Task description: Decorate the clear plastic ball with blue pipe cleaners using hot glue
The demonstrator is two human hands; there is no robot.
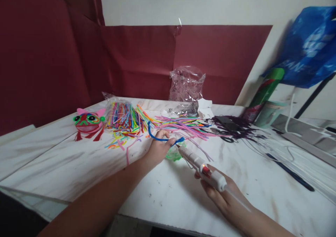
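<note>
My left hand (159,146) pinches a blue pipe cleaner (157,135) that loops up from its fingers over the white table (78,160). My right hand (223,195) grips a white glue gun (203,167) with a red light on it, its nozzle touching the blue pipe cleaner near my left fingertips. Under the fingers lies a small green piece (173,153), partly hidden. A pile of coloured pipe cleaners (126,120) lies behind my left hand.
A pink and green pipe-cleaner figure (88,122) sits at the left. A crumpled clear plastic bag (187,88) stands at the back. Purple strands and dark items (231,127) lie right of centre. A blue bag (309,48), green can (264,93) and cables (288,153) crowd the right.
</note>
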